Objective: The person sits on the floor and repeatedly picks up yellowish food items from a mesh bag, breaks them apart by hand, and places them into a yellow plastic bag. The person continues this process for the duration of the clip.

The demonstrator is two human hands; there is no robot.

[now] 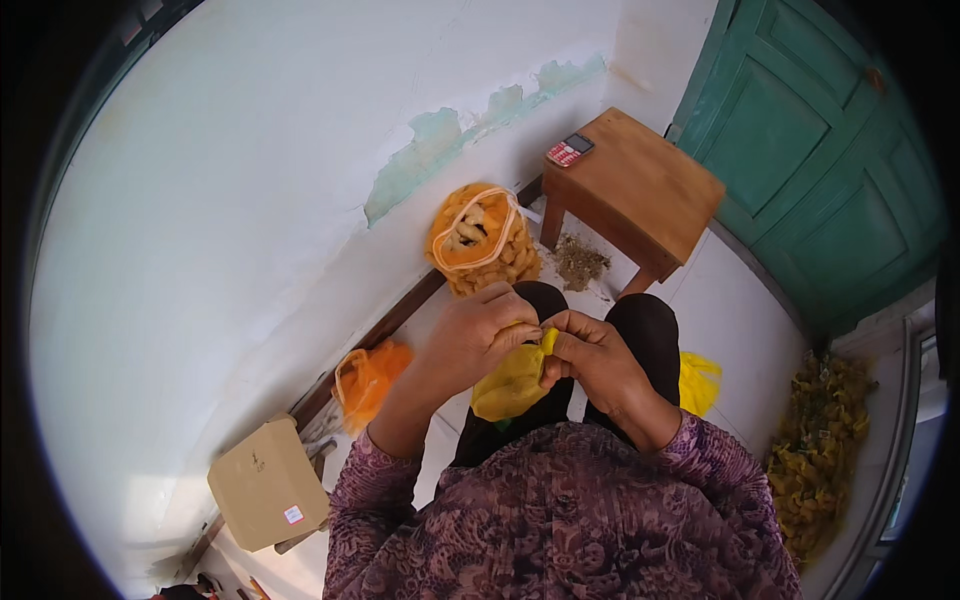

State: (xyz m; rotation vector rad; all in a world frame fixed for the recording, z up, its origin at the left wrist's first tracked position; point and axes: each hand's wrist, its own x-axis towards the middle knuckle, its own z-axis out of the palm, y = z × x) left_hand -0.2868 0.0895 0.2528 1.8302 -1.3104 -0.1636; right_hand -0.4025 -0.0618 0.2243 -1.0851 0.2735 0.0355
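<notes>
A small yellow mesh bag (506,390) hangs over my lap, between my knees. My left hand (487,330) pinches the top of the bag between thumb and fingers. Against it, my right hand (600,356) grips the twisted yellow neck (550,341) with thumb and forefinger. The fingertips of both hands almost meet there. What the bag holds is hard to tell. Just beyond my knees stands an open orange mesh sack (487,262) filled with pale, lumpy pieces.
A wooden stool (637,180) bearing a red-keyed mobile phone (571,150) stands ahead, with dirt (580,262) beside it. Orange mesh (379,382) and a cardboard box (262,484) lie left. Yellow material (697,382) and a heap of yellow bags (817,457) lie right, near a green door (795,135).
</notes>
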